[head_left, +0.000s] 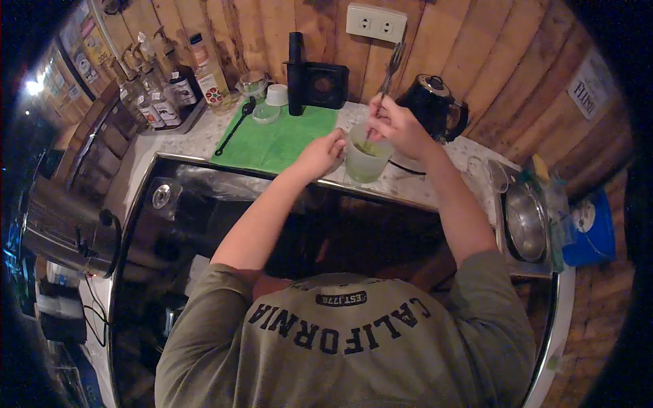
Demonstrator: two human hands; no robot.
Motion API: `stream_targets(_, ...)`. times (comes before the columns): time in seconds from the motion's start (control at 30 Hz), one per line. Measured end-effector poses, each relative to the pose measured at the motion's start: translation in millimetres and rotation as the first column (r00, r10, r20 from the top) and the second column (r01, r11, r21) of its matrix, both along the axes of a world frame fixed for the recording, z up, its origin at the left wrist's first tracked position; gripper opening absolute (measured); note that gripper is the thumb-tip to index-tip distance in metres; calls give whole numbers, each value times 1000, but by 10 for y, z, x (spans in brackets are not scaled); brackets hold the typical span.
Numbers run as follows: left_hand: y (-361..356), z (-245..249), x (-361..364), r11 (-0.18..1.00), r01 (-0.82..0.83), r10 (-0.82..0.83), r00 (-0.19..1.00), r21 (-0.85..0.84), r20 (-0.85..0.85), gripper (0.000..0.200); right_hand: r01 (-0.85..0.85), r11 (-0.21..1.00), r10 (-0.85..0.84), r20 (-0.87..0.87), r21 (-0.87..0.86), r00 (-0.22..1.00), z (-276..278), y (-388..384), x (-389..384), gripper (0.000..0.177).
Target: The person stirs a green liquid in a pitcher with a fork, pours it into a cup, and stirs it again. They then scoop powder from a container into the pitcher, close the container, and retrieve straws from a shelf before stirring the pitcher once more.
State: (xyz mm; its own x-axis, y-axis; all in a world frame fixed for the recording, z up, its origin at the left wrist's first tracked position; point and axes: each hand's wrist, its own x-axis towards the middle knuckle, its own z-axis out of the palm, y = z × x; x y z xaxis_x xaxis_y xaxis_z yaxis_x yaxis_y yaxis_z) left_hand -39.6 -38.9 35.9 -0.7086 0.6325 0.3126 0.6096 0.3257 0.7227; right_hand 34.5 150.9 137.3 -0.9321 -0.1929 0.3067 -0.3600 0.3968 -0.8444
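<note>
My left hand [322, 156] is closed at the left side of a frosted, see-through pitcher [367, 166] that has something green inside. My right hand [400, 128] is above the pitcher's rim, its fingers wrapped round a long metal utensil with a forked top [392, 62]. The utensil slants up towards the wall, and its lower end is hidden by my fingers and the pitcher. A green cloth [275, 143] lies just left of the pitcher. On it are a black long-handled spoon [235, 128] and a small clear dish [266, 113].
Several bottles [160, 102] stand in a tray at the back left. A black holder [325, 85] is behind the cloth, and a black kettle [430, 102] stands behind my right hand. A steel sink [526, 221] and a blue bucket [590, 228] are at right.
</note>
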Motion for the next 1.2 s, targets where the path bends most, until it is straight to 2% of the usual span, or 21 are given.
stream_targets(0.1,5,-5,-30,1000,11,-11,1000,-10,11,19,80,972,-2,-333,220,943,-114,22,-91,11)
stream_targets(0.2,-4,-27,-29,1000,3,-3,1000,-11,-29,19,275,871,-99,-401,407,911,-5,61,14,15)
stream_targets(0.3,-18,-19,-23,1000,3,-2,999,13,-41,18,86,987,-85,-10,139,996,90,13,75,14)
stream_targets(0.4,-10,-20,-16,1000,-4,4,1000,6,-20,18,33,996,-18,-173,85,985,-65,-2,-56,15)
stream_targets(0.5,-11,-1,-5,1000,-3,3,1000,-15,-11,19,253,902,-81,-439,349,895,-61,50,-49,14)
stream_targets(0.6,-23,26,-10,1000,9,-8,1000,-21,8,19,214,891,-107,-273,401,956,74,81,30,15)
stream_targets(0.7,-19,30,7,1000,6,-6,1000,-14,23,20,1,1000,-1,-61,11,998,14,-7,-11,13)
stream_targets(0.8,-10,34,26,1000,-8,8,1000,-4,-2,20,149,951,-55,-325,272,944,-36,-15,-64,13)
stream_targets(0.9,-23,55,27,1000,-1,1,1000,-9,-20,20,292,842,-178,-277,454,944,81,37,20,12)
stream_targets(0.97,-24,49,15,1000,2,-3,1000,-19,-22,21,114,975,-100,-80,190,992,54,34,19,14)
stream_targets(1.0,-24,36,12,1000,1,-1,1000,-27,-21,22,37,999,-38,10,36,999,34,34,17,14)
stream_targets(1.1,-16,10,1,999,-11,10,1000,-40,-28,23,66,988,-42,-166,142,985,-3,-10,-35,14)
stream_targets(1.2,-17,2,-20,999,-7,5,999,-48,-37,23,313,842,-97,-448,438,889,-20,62,-32,15)
